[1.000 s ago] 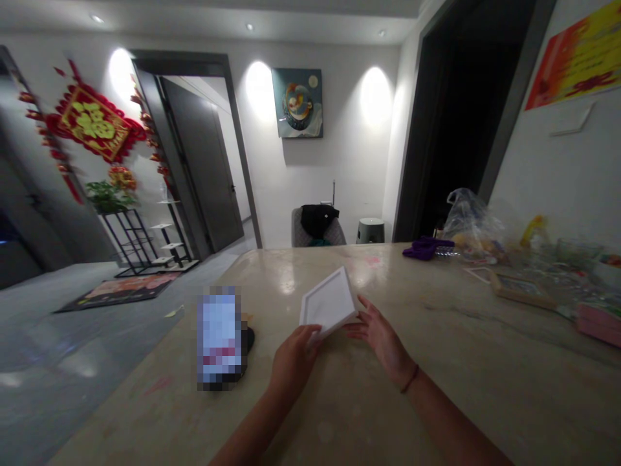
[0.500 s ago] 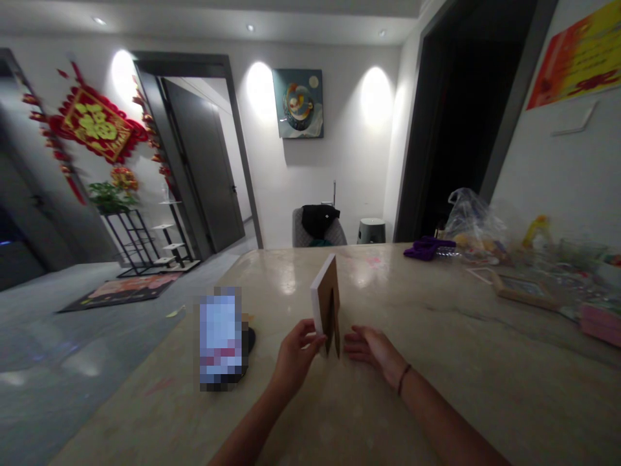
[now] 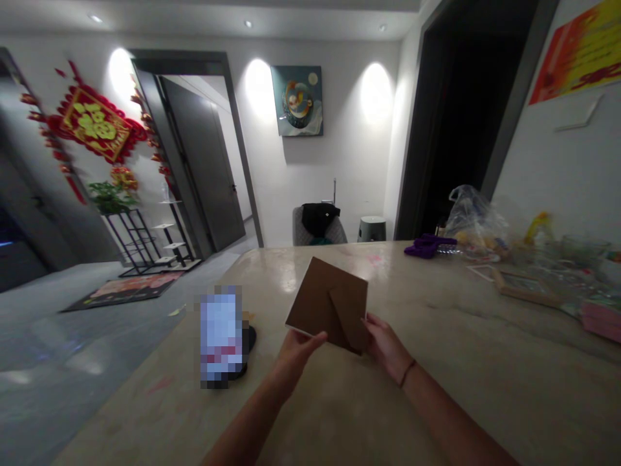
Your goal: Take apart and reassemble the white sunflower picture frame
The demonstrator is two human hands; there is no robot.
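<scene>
A picture frame (image 3: 315,298) with a brown backing and a thin white edge is held tilted above the table, its back towards me. A brown easel leg (image 3: 343,317) runs down the backing. My left hand (image 3: 298,353) grips the lower left edge, thumb on the back and fingers underneath. At the right edge, my right hand (image 3: 381,336) is closed on the frame near its lower right corner; part of its fingers is hidden behind the frame. The front of the frame is out of sight.
A phone with a blurred screen (image 3: 220,336) stands on a dark stand at the left. Along the right lie a purple cloth (image 3: 427,246), a clear plastic bag (image 3: 475,223), a wooden frame (image 3: 526,288) and a pink box (image 3: 601,323). A chair (image 3: 298,226) stands beyond the table.
The picture frame has turned from edge-on, so its brown back now faces me and it tilts. My right hand, apart from it before, has closed on its right edge.
</scene>
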